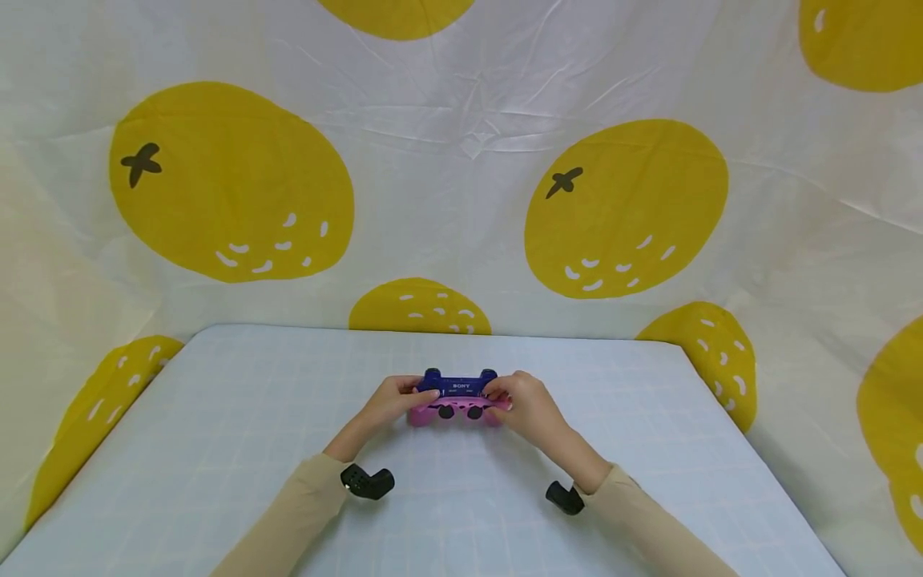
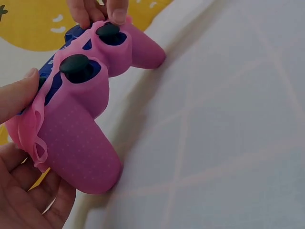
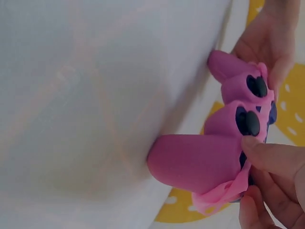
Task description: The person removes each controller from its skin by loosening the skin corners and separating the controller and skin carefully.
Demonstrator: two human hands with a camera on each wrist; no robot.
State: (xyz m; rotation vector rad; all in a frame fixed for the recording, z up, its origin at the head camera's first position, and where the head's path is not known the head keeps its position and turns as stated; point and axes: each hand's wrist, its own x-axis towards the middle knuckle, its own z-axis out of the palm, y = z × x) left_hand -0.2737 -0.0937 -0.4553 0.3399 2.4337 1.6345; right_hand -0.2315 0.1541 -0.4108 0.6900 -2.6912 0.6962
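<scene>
Between your two hands, out past the middle of the table, is a blue controller with a pink cover partly on it. The pink wraps both handles and goes around the two black sticks. The blue top shows bare, with the word SONY on it. The handles point back toward you. At both ends the pink edge is bunched and folded, with a loose loop on your left side. The handle tips are close to the table, and they may be touching it, but it is hard to be sure.

Your left hand holds the left end. Its thumb lies on the blue part, and its other fingers curl below and behind. Your right hand pinches the right end, with the thumb tip on the pink edge beside the right stick and the fingers bent around the side.

You have tan sleeves on both arms, and a small black camera sits at each wrist. Behind the pale checked table hangs a white cloth with big yellow fruit on it.
</scene>
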